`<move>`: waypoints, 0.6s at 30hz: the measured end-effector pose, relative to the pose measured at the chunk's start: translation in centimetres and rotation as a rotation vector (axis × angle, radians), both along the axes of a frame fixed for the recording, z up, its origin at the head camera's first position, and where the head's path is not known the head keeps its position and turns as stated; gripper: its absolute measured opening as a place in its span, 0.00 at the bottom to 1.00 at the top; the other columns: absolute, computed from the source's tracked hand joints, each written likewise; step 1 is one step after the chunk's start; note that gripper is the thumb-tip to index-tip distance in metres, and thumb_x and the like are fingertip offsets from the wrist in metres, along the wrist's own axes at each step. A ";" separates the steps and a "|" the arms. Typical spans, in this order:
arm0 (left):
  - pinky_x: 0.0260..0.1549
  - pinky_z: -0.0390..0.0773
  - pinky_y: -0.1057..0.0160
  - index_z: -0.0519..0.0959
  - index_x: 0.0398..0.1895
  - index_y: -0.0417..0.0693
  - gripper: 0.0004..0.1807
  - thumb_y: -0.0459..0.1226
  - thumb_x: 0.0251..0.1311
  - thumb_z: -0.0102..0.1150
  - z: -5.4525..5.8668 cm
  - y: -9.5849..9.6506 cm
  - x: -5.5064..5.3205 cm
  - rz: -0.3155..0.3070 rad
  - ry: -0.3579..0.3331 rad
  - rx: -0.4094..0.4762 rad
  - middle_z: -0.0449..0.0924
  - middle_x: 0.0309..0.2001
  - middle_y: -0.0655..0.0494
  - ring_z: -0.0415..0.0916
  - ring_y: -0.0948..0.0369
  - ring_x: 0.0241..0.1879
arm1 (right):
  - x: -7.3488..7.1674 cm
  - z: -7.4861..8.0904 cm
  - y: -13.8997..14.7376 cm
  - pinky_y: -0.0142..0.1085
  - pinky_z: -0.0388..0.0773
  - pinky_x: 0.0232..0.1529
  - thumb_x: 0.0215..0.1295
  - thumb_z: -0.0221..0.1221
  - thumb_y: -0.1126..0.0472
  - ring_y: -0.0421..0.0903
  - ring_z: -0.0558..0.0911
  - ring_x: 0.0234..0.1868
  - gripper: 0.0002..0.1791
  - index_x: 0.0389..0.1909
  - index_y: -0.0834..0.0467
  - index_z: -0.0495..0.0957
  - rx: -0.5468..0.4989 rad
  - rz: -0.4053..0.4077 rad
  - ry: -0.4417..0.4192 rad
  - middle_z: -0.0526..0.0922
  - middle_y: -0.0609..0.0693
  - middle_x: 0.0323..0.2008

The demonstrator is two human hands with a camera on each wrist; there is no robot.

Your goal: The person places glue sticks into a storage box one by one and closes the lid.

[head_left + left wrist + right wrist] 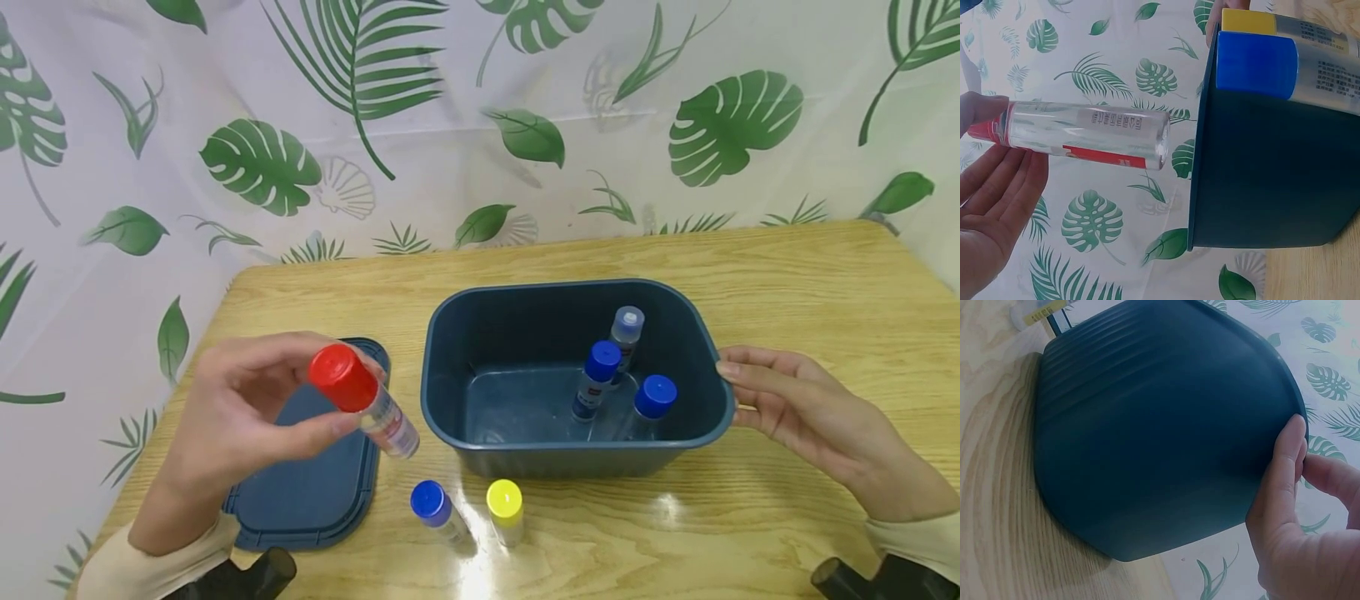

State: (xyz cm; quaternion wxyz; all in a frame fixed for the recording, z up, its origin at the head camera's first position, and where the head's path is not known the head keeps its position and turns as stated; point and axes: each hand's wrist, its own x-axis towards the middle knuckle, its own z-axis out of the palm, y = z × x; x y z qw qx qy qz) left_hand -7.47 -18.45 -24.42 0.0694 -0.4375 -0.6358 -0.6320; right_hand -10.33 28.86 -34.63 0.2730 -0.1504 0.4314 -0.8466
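Note:
My left hand (255, 400) pinches a clear bottle with a red cap (367, 398), tilted in the air left of a dark blue bin (577, 457). In the left wrist view the bottle (1091, 131) shows a red label strip, its base toward the bin wall (1266, 181). My right hand (817, 412) grips the bin's right rim, thumb on the edge; the right wrist view shows those fingers (1285, 469) against the wall. Inside the bin stand two blue-capped bottles (602, 362) (656, 397) and one with a translucent cap (628, 323).
In front of the bin, a blue-capped bottle (433, 505) and a yellow-capped bottle (506, 505) stand on the wooden table (825, 292). A dark blue lid (307, 492) lies at the left, partly behind my left hand. A leaf-print cloth (450, 125) hangs along the back.

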 end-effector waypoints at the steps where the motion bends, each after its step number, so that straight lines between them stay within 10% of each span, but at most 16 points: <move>1: 0.43 0.81 0.63 0.79 0.48 0.30 0.19 0.24 0.50 0.68 0.0 0.0 -0.1 0.003 0.000 -0.002 0.84 0.44 0.46 0.81 0.54 0.42 | 0.0 0.0 0.0 0.40 0.82 0.47 0.74 0.32 0.76 0.50 0.83 0.47 0.22 0.52 0.67 0.76 -0.001 0.000 0.001 0.81 0.57 0.46; 18: 0.45 0.81 0.62 0.79 0.47 0.32 0.18 0.26 0.51 0.68 0.5 1.1 -1.3 -0.002 -0.026 0.005 0.84 0.43 0.45 0.82 0.53 0.43 | 0.0 0.1 0.0 0.40 0.81 0.48 0.74 0.30 0.76 0.49 0.83 0.48 0.24 0.53 0.67 0.75 -0.012 0.020 -0.001 0.81 0.57 0.47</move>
